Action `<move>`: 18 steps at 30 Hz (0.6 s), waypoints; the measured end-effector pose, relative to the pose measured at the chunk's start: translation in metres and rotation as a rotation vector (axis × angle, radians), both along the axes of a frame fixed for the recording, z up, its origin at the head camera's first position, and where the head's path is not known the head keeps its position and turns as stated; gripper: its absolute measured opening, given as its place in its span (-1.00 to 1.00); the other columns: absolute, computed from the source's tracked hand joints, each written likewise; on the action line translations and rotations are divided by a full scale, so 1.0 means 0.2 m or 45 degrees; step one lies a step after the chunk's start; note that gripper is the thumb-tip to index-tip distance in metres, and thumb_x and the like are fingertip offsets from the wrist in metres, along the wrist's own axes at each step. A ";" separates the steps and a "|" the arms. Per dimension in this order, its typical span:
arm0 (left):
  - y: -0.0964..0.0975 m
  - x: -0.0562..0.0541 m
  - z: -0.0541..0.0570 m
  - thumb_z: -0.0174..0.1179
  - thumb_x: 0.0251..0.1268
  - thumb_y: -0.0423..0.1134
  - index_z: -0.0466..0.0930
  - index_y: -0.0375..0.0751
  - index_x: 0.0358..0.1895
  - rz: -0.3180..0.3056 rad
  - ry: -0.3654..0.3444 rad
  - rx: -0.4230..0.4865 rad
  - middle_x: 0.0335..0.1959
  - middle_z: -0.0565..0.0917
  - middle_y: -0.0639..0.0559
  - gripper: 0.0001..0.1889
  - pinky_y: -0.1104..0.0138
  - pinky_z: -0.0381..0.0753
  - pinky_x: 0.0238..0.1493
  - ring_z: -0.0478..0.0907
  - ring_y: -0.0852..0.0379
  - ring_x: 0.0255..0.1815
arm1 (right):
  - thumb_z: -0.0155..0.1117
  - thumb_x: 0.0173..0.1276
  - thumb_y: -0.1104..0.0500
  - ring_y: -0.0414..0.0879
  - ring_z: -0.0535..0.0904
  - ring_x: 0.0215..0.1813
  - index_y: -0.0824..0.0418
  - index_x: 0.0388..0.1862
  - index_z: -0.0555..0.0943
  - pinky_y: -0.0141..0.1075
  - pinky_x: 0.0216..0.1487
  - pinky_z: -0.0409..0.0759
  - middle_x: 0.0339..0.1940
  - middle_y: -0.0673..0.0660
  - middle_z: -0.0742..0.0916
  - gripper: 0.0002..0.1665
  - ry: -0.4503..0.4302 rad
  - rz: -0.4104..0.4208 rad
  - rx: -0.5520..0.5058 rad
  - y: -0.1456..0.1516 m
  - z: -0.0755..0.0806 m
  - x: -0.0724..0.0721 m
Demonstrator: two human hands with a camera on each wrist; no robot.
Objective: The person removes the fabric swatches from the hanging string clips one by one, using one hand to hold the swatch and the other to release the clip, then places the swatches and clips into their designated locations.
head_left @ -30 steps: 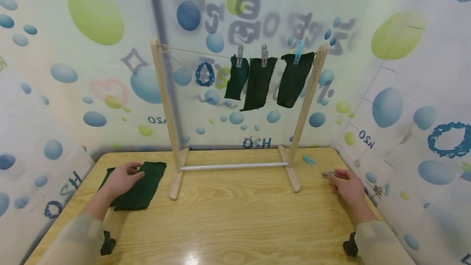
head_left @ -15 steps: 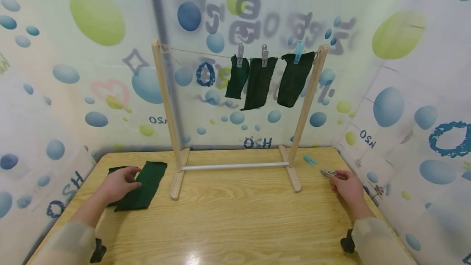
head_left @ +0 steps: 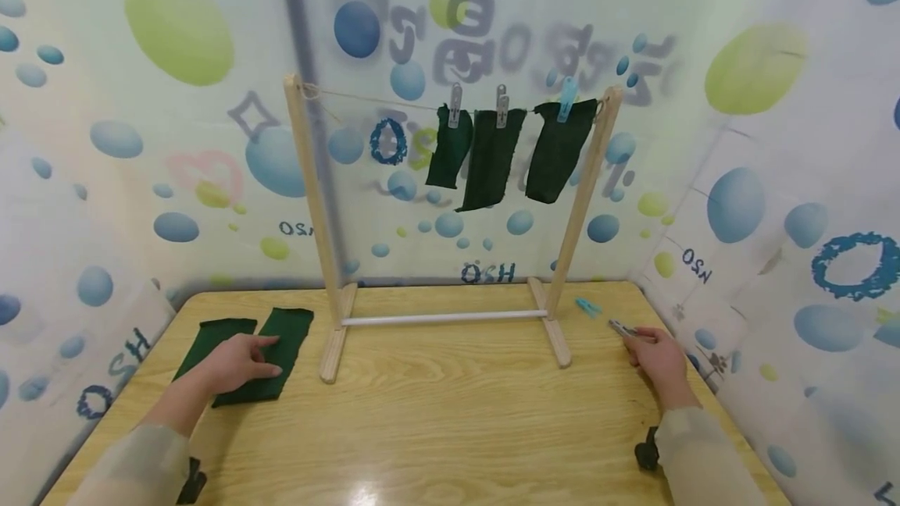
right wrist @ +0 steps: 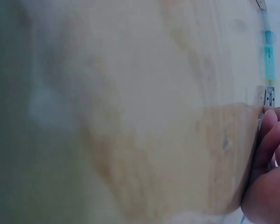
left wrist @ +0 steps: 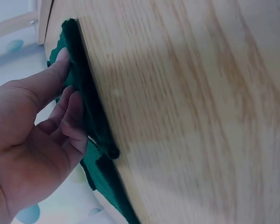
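Two dark green cloth pieces lie on the left of the table. The left hand point(head_left: 235, 364) is over them, its fingertips on the nearer right cloth piece point(head_left: 290, 338), while the left cloth piece point(head_left: 219, 334) shows partly behind the hand. In the left wrist view, the thumb and fingers are apart against the green cloth point(left wrist: 86, 88). On the right, the right hand point(head_left: 659, 358) pinches a grey clothespin point(head_left: 622, 328) just above or on the tabletop. The right wrist view shows this grey clothespin point(right wrist: 270, 97) at the fingertips, near a blue clothespin point(right wrist: 269, 63).
A wooden stand with a left post point(head_left: 309, 186) and right post point(head_left: 585, 205) holds a string point(head_left: 380, 100). Three green cloths hang from it by two grey clothespins and one light blue clothespin point(head_left: 568, 100). A white bar point(head_left: 443, 318) joins the feet on the table point(head_left: 450, 428).
The left hand has shifted from between the two cloths onto the right one, its thumb and finger now wider apart. The grey clothespin in the right hand has tilted slightly.
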State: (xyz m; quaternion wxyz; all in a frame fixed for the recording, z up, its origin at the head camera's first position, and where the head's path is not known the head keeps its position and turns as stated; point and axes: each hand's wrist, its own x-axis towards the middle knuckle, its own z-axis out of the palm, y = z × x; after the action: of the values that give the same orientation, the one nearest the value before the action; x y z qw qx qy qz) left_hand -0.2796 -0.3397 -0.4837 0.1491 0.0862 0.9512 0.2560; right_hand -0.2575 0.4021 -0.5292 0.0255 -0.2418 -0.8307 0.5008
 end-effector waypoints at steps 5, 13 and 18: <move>0.00 0.00 0.02 0.49 0.46 -0.13 0.35 -0.57 0.57 -0.003 -0.006 0.002 -0.27 0.61 -0.09 -0.17 0.19 0.45 -0.26 0.45 0.02 -0.31 | 0.32 0.61 0.09 -0.22 0.66 -0.47 0.45 0.61 0.33 -0.34 -0.44 0.69 -0.45 -0.04 0.73 -0.23 0.010 -0.015 -0.079 0.00 0.02 -0.01; 0.00 0.01 0.02 0.49 0.46 -0.14 0.34 -0.58 0.57 -0.005 -0.021 -0.005 -0.30 0.55 -0.06 -0.17 0.20 0.41 -0.26 0.41 0.02 -0.31 | 0.34 0.60 0.04 -0.18 0.67 -0.53 0.42 0.60 0.36 -0.30 -0.49 0.69 -0.53 0.00 0.73 -0.22 0.002 -0.038 -0.049 -0.01 0.01 -0.05; 0.02 0.00 0.02 0.49 0.46 -0.15 0.34 -0.58 0.58 -0.004 -0.030 -0.001 -0.33 0.51 -0.05 -0.18 0.20 0.38 -0.25 0.38 0.02 -0.32 | 0.31 0.61 0.04 -0.14 0.70 -0.52 0.44 0.60 0.35 -0.27 -0.48 0.71 -0.53 0.05 0.73 -0.22 -0.079 -0.044 0.027 0.01 0.02 -0.08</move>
State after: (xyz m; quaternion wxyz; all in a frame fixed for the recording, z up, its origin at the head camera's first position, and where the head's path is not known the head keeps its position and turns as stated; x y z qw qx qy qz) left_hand -0.2804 -0.3364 -0.4799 0.1607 0.0847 0.9494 0.2563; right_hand -0.2731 0.4040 -0.5261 0.0108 -0.2714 -0.8321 0.4836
